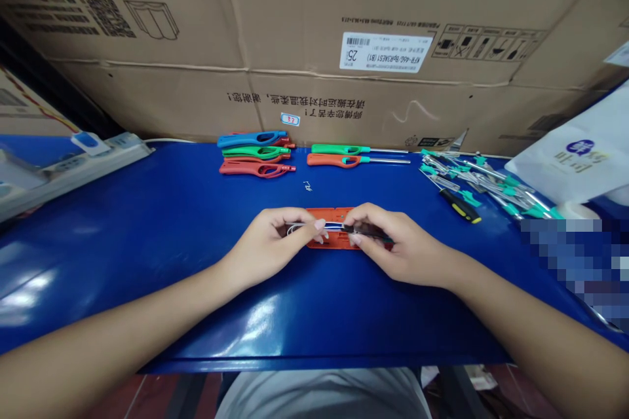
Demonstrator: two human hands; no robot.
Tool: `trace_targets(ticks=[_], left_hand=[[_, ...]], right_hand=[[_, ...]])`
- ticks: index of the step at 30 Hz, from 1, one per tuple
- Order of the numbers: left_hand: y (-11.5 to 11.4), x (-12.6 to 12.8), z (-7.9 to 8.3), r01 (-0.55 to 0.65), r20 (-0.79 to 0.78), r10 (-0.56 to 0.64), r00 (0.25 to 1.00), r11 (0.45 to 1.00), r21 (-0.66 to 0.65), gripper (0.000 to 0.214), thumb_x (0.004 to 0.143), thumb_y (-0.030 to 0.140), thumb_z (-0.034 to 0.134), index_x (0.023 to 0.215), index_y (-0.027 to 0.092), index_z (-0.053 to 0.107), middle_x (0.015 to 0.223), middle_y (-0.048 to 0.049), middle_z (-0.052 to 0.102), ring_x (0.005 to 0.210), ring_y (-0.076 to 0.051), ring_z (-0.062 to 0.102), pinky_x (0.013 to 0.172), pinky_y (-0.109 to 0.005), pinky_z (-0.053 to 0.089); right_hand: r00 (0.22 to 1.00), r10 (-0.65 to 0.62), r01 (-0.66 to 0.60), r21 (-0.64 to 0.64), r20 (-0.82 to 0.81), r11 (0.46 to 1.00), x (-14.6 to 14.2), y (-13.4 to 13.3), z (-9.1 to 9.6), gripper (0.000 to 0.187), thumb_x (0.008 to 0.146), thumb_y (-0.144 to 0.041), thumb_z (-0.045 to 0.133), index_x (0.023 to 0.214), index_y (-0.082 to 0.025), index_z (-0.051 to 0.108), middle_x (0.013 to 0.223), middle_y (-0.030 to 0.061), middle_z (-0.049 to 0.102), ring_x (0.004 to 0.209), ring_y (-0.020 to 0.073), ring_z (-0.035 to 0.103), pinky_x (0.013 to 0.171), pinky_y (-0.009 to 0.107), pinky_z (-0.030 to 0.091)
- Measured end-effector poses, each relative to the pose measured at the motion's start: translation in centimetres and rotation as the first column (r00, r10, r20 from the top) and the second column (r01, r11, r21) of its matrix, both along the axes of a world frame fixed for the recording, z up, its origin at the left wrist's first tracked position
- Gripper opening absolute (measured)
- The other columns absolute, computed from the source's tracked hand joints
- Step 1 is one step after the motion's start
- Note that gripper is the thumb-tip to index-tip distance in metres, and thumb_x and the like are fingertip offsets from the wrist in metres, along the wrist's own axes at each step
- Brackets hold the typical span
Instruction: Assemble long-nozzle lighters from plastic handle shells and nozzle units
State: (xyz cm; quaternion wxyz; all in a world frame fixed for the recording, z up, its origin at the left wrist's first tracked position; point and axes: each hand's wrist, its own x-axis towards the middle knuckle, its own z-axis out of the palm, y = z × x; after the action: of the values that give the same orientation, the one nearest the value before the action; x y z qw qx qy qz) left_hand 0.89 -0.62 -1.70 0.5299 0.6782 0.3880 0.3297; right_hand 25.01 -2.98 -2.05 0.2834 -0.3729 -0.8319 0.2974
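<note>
Two orange lighter shell halves (334, 239) lie side by side on the blue table, partly hidden under my fingers. Just above them my left hand (275, 242) pinches thin white and blue wires (334, 226) between thumb and fingers, with a loop of white wire sticking out at its palm. From the other side my right hand (393, 242) grips a small dark part (346, 228) where the wires end. Most of that part is covered by my fingers, so its kind is unclear.
Behind my hands lie two assembled lighters (334, 160) and a stack of coloured lighter handles (255, 152). A pile of metal lighter tubes (491, 183), a black-yellow screwdriver (459, 206) and a white bag (574, 144) are right. A power strip (108, 156) sits left; a cardboard box (295, 33) stands behind.
</note>
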Motion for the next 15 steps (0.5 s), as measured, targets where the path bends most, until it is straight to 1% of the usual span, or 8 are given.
trace_targets(ticks=[2,4,6,8,11,15], left_hand=[[0.05,-0.05,-0.02,-0.026,0.022,0.025,0.999,0.998,0.055,0.023,0.091,0.031,0.067,0.074,0.016,0.072,0.057,0.0044,0.058,0.047,-0.006,0.043,0.046,-0.019,0.035],[0.07,-0.14,-0.01,-0.059,0.032,0.055,0.998,0.987,0.15,0.02,0.091,0.029,0.068,0.075,0.016,0.073,0.067,0.0019,0.066,0.056,-0.008,0.053,0.053,-0.019,0.042],[0.07,-0.25,-0.02,-0.085,0.035,0.079,0.996,0.961,0.262,0.017,0.091,0.027,0.069,0.079,0.017,0.076,0.076,-0.0002,0.071,0.064,-0.01,0.061,0.06,-0.019,0.048],[0.04,-0.35,-0.09,-0.094,0.029,0.089,0.996,0.926,0.366,0.012,0.091,0.025,0.071,0.086,0.018,0.078,0.083,-0.0014,0.074,0.07,-0.01,0.065,0.064,-0.018,0.05],[-0.06,-0.51,-0.23,-0.073,0.011,0.077,0.997,0.869,0.489,0.009,0.092,0.02,0.07,0.091,0.017,0.079,0.087,-0.0023,0.076,0.074,-0.011,0.068,0.068,-0.018,0.053],[-0.25,-0.73,-0.23,-0.051,0.0,0.063,0.998,0.8,0.597,0.012,0.093,0.014,0.067,0.091,0.016,0.078,0.088,-0.0033,0.077,0.078,-0.011,0.07,0.074,-0.019,0.055]], right_hand=[[0.999,-0.012,0.007,0.134,0.038,0.991,0.01,0.14,-0.15,0.02,0.098,-0.012,0.053,0.115,-0.023,0.055,0.099,0.0008,0.067,0.078,0.0105,0.06,0.068,0.022,0.047],[0.998,-0.026,0.014,0.215,0.052,0.977,0.11,0.28,-0.27,0.024,0.097,-0.012,0.054,0.118,-0.023,0.055,0.107,0.003,0.066,0.086,0.0121,0.062,0.074,0.024,0.049],[0.998,-0.043,0.03,0.216,0.055,0.976,0.28,0.39,-0.31,0.026,0.098,-0.015,0.056,0.122,-0.023,0.052,0.111,0.0046,0.065,0.091,0.0135,0.063,0.078,0.025,0.051],[0.997,-0.045,0.03,0.212,0.068,0.977,0.46,0.48,-0.24,0.024,0.099,-0.019,0.056,0.122,-0.022,0.051,0.112,0.0065,0.065,0.094,0.0155,0.063,0.082,0.028,0.053],[0.995,-0.005,-0.024,0.293,0.097,0.956,0.63,0.64,0.01,0.014,0.103,-0.019,0.049,0.115,-0.019,0.055,0.11,0.01,0.065,0.101,0.0192,0.062,0.089,0.033,0.052],[0.986,0.026,-0.086,0.371,0.163,0.925,0.82,0.89,0.26,0.012,0.103,-0.018,0.047,0.11,-0.017,0.057,0.105,0.0111,0.066,0.102,0.0211,0.06,0.089,0.035,0.052]])
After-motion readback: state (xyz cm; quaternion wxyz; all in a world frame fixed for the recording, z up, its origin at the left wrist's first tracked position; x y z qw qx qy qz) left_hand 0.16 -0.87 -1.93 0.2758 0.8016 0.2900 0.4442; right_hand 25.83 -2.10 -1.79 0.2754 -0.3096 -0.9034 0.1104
